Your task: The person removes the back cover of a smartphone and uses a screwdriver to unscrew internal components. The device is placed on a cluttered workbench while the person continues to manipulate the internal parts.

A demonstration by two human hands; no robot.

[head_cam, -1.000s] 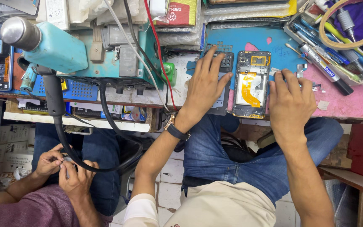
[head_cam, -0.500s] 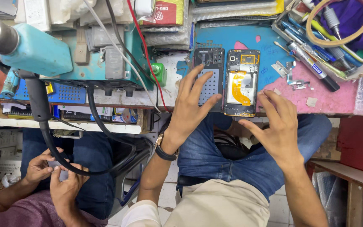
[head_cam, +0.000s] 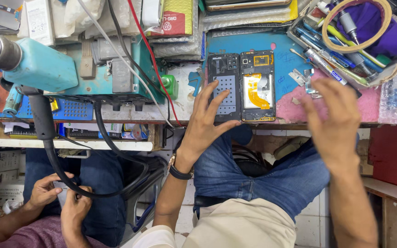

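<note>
The right hand (head_cam: 334, 115) has been lifted off the opened black phone (head_cam: 258, 86), fingers spread, holding nothing; the open left hand (head_cam: 206, 124) is laid on the black back cover (head_cam: 224, 87).

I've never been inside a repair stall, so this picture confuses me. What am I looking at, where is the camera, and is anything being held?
There is no machine: a camera worn on a person's head looks down past their knees at a cluttered workbench. The left hand rests its fingers on a dark phone back cover. Beside the cover lies an opened phone with its insides showing. The right hand hovers blurred over the bench edge, holding nothing I can make out. A tool tray sits at the upper right, a teal hot-air station at the left. The two hands at the lower left belong to another person.
</note>
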